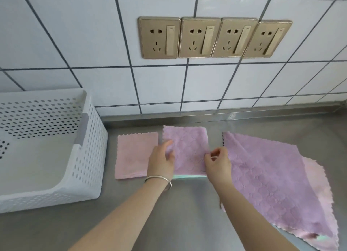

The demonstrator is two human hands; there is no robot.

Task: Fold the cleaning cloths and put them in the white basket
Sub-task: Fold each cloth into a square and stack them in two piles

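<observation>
A folded purple cloth [187, 147] lies on the steel counter in the middle. My left hand [162, 159] rests on its left edge with fingers spread over the fabric. My right hand [217, 161] pinches the cloth's right edge between thumb and fingers. A folded pink cloth [134, 154] lies flat just to the left. To the right, a large unfolded purple cloth [272, 175] is spread out over a pink cloth [315, 175] whose edge shows beneath it. The white perforated basket [90, 147] stands at the left with nothing visible inside.
The steel counter [169, 213] runs to a low raised back edge against a white tiled wall [75, 44]. Several gold wall sockets [214, 38] sit above the cloths. A silver bangle [159, 179] circles my left wrist.
</observation>
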